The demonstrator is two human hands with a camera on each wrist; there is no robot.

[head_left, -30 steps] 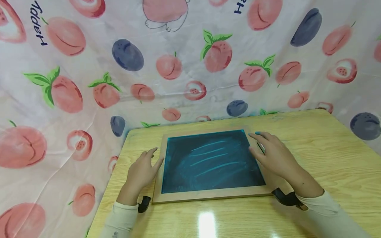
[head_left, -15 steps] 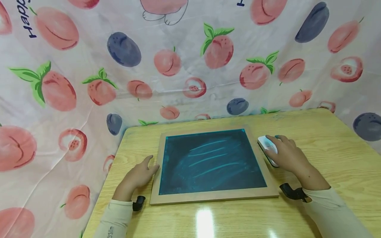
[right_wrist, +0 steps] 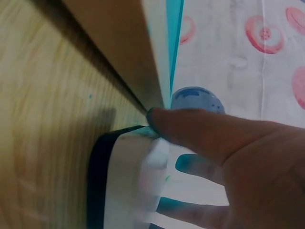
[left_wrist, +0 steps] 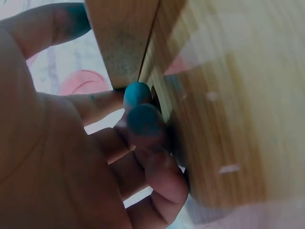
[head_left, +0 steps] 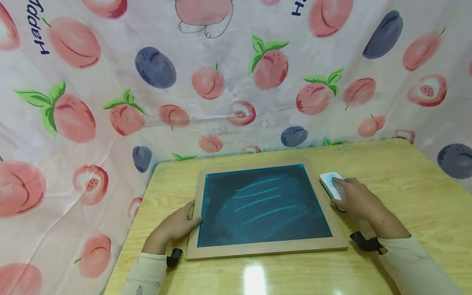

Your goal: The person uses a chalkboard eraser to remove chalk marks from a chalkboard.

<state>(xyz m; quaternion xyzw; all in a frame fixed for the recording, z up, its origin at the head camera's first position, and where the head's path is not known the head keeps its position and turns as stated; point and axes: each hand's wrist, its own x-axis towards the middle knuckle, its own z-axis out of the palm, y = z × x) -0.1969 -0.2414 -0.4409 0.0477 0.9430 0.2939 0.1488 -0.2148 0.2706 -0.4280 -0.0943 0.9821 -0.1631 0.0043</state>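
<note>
A wood-framed chalkboard (head_left: 265, 205) lies on the table with several teal chalk strokes across its dark face. My left hand (head_left: 177, 225) grips its left edge, thumb over the frame and the other fingers curled against the side. In the left wrist view, teal-stained fingertips (left_wrist: 144, 120) sit low beside the wooden frame (left_wrist: 119, 40). Right of the board lies a chalkboard eraser (head_left: 331, 190), white on top with a blue smudge and a dark base. My right hand (head_left: 359, 200) is over it, fingers spread, the thumb tip near its end corner in the right wrist view.
Behind the pale wooden table (head_left: 416, 180) hangs a white cloth (head_left: 221, 45) printed with peaches. The table stretches further to the right of the eraser. Dark wrist mounts (head_left: 365, 241) sit at both sleeves.
My right hand has moved right, off the board's right edge to the eraser, uncovering it. My left hand has come down and taken hold of the board's left edge.
</note>
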